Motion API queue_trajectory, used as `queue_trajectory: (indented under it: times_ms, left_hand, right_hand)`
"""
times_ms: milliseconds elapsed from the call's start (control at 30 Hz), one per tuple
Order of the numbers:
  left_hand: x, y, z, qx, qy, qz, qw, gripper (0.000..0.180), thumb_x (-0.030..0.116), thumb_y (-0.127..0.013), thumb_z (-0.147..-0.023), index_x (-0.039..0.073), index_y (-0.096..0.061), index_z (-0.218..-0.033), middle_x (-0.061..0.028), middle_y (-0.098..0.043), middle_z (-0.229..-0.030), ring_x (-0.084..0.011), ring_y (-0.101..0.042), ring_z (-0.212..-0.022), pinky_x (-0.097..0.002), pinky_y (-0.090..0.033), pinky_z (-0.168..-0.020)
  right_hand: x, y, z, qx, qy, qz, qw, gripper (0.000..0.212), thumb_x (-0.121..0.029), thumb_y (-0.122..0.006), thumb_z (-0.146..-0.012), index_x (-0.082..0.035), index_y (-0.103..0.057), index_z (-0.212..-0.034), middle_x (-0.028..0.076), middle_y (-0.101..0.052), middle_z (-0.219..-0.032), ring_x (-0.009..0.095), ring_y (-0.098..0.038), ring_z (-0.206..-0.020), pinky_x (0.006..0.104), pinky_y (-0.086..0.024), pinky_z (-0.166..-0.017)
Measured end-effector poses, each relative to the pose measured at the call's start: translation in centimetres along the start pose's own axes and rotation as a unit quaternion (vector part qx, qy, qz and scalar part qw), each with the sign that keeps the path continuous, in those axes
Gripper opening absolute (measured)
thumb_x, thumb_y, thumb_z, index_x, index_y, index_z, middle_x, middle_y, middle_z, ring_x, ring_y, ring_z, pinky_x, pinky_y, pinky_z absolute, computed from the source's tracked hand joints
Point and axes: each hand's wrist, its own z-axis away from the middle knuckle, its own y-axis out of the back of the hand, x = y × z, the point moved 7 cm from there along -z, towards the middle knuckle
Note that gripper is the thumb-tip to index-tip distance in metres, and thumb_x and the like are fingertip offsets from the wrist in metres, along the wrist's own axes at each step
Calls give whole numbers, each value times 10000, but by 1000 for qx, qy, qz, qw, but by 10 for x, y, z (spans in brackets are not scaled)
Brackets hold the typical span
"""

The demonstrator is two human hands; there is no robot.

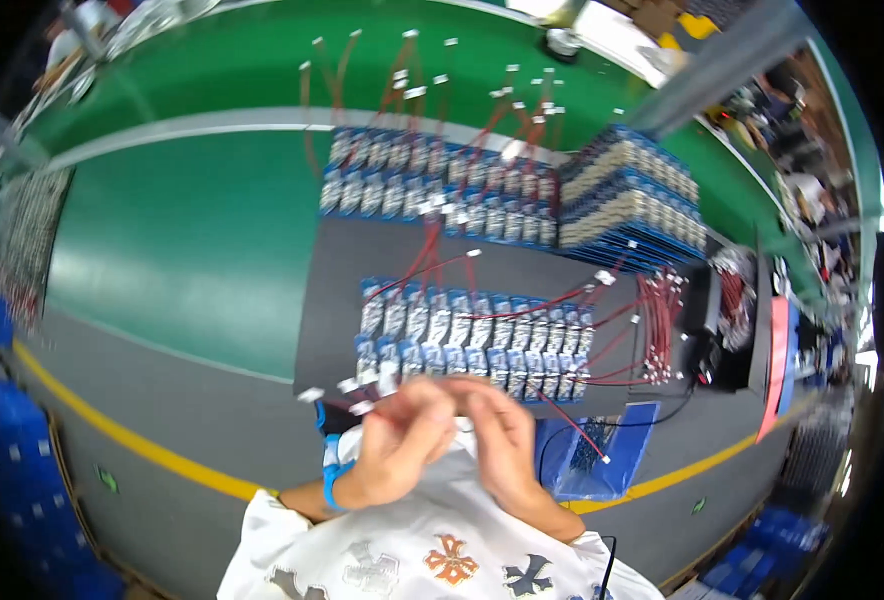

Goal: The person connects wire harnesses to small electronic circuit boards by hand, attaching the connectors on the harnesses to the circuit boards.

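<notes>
My left hand [402,440], with a blue strap around its wrist, is held at the near edge of a panel of blue circuit boards [472,333]. My right hand [502,440] faces it, and the fingertips of both come together in the middle. Both hands have their fingers curled and closed; what they pinch is too small or hidden. Several white connectors [350,385] on thin wires poke out beside my left fingers. Red and black wires with white plugs [474,254] rise from the panel and lie across it.
Another row of boards [442,195] lies beyond on the dark mat [337,270]. Stacked board panels [632,200] stand at the back right. A bundle of red wires [657,330] lies to the right, by a black box [732,365]. A blue bin [602,460] sits below the near edge.
</notes>
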Motion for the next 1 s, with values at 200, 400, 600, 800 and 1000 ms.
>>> queue_trajectory:
  times_ms: [200, 400, 600, 800, 1000]
  left_hand:
    - [-49, 3, 9, -79, 212, 38, 973, 191, 205, -400, -975, 57, -479, -883, 43, -369, -622, -42, -282, -515, -223, -215, -461]
    - [-60, 5, 15, -138, 171, -38, 975, 228, 189, -333, -1010, 25, -491, -1007, 18, -435, -704, -52, -373, -613, -226, -326, -552]
    - [-49, 27, 12, 41, 17, -77, 996, 262, 171, -313, -1014, -8, -473, -1119, -39, -527, -775, -78, -460, -673, -216, -389, -629]
    - [-49, 28, 6, 67, 87, -29, 993, 182, 134, -424, -981, 14, -561, -967, 82, -368, -618, -6, -295, -549, -198, -235, -492]
    - [-65, 32, 7, 50, 104, -103, 988, 95, 76, -635, -867, 20, -573, -911, 102, -326, -572, -7, -268, -528, -211, -217, -482]
  right_hand:
    - [-38, -6, -19, -121, 30, -19, 992, 175, 35, -554, -867, 54, -619, -1028, 186, -603, -1074, 242, -567, -1022, 359, -449, -894]
    - [-21, -2, -14, -117, 37, -11, 992, 136, 46, -562, -868, 48, -613, -995, 209, -640, -1018, 238, -621, -928, 331, -501, -809]
    - [-40, 28, -2, 81, 75, -112, 988, 64, 21, -561, -870, 62, -598, -903, 96, -593, -721, 136, -542, -598, 258, -472, -574]
    - [-54, 24, 2, -16, 140, 304, 942, 156, 89, -681, -736, 53, -641, -882, 62, -590, -696, 61, -443, -511, 198, -323, -453]
    - [-46, 12, 6, -63, 136, 414, 898, 163, 48, -698, -728, 22, -634, -875, 76, -601, -694, 115, -510, -455, 236, -387, -415]
